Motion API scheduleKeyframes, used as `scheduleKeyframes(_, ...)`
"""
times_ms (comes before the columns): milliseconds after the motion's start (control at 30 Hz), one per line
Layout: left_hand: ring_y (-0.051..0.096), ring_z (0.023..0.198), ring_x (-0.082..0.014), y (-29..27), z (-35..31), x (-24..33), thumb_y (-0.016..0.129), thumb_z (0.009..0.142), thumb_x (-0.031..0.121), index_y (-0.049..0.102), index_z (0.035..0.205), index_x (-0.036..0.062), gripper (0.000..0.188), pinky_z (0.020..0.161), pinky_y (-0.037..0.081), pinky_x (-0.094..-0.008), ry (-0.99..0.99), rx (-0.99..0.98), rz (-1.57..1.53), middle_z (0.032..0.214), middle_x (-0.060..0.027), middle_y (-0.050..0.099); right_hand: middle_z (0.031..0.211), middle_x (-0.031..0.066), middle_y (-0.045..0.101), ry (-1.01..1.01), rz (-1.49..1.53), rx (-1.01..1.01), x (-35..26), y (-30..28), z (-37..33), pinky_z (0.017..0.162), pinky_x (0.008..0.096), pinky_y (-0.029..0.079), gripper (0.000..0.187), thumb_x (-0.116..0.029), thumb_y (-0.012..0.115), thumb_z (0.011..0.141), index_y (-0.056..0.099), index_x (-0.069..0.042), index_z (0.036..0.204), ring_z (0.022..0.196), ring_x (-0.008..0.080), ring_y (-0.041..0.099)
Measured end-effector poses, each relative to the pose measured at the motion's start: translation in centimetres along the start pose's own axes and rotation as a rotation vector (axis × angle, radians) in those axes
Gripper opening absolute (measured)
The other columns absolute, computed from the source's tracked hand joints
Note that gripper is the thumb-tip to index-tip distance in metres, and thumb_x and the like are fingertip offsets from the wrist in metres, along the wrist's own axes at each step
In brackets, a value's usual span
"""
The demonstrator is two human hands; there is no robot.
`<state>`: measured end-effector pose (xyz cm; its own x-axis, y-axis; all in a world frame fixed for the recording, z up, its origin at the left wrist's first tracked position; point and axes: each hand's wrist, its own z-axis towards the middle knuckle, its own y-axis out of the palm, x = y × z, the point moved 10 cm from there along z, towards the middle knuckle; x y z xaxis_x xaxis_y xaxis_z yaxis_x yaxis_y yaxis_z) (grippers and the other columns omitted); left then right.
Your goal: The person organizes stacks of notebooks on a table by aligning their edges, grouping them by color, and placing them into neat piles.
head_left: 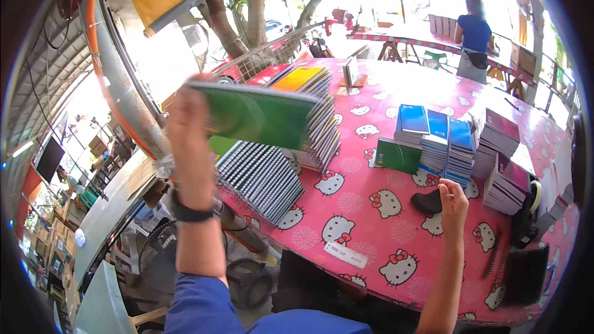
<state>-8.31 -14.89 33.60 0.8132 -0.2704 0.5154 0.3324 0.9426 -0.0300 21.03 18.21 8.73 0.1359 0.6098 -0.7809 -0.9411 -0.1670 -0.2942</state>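
My left hand grips the left end of a green notebook, blurred by motion. The notebook is raised above a slanting stack of spiral-bound notebooks, whose coils face me. Behind it rises a taller stack of spiral notebooks with a yellow cover on top. Over the right part of the table, my right hand has loosely curled fingers and nothing visible in them. Just left of it lies a dark curved object, its kind unclear. Beyond that hand, a green booklet leans beside stacks of blue-covered notebooks.
A pink patterned cloth covers the table. Maroon-covered stacks, a black tape dispenser and black binding coils occupy the right side. A white label strip lies near the front edge. Another person stands at a far table.
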Motion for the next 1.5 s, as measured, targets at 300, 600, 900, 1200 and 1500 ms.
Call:
scheduleKeyframes(300,0.056,0.070,-0.0217,0.6,9.9,-5.8,0.040,0.091,0.018,0.055,0.077,-0.0076,0.034,0.070,0.044,-0.0308,0.148,-0.780,0.649,0.069,-0.0131,0.057,0.085,0.0102,0.063,0.001,-0.012,-0.255,-0.3,4.6,-1.0,0.068,0.0288,0.046,0.023,-0.021,0.061,0.088,0.063,0.001,0.093,0.074,0.0173,0.058)
scheduleKeyframes(600,0.059,0.102,-0.0273,7.2,-0.7,-16.6,0.053,0.091,0.038,0.064,0.103,0.0008,0.041,0.089,0.045,-0.0356,-0.139,-1.186,0.451,0.107,-0.0156,0.064,0.085,0.0114,0.064,-0.006,0.019,-0.294,-0.3,5.8,-1.6,0.070,0.0307,0.049,0.020,-0.017,0.062,0.087,0.064,0.002,0.092,0.076,0.0187,0.061)
scheduleKeyframes(900,0.055,0.108,-0.0214,5.4,0.1,-17.5,0.065,0.082,0.036,0.060,0.111,0.0025,0.045,0.097,0.039,-0.0311,-0.318,-1.177,0.546,0.109,-0.0111,0.062,0.083,0.0114,0.064,0.034,0.022,-0.309,0.6,6.1,-1.8,0.070,0.0295,0.049,0.019,-0.016,0.062,0.086,0.063,0.003,0.090,0.074,0.0185,0.061)
scheduleKeyframes(1200,0.011,0.140,-0.0356,2.5,0.7,-14.1,0.069,0.058,0.071,0.006,0.147,0.0121,0.124,0.112,0.017,-0.0425,-0.214,-1.045,1.141,0.149,-0.0234,0.013,0.083,0.0125,0.064,0.061,-0.021,-0.282,1.3,5.3,-1.4,0.069,0.0293,0.049,0.018,-0.014,0.063,0.085,0.064,0.004,0.090,0.073,0.0191,0.062)
scheduleKeyframes(1500,0.008,0.140,-0.0381,2.0,-1.1,-16.4,0.078,0.060,0.051,-0.013,0.146,0.0150,0.129,0.113,0.014,-0.0418,-0.413,-1.122,0.899,0.151,-0.0233,0.005,0.084,0.0129,0.064,0.057,0.024,-0.311,1.3,5.9,-1.8,0.068,0.0299,0.050,0.016,-0.011,0.065,0.083,0.063,0.004,0.090,0.074,0.0211,0.063)
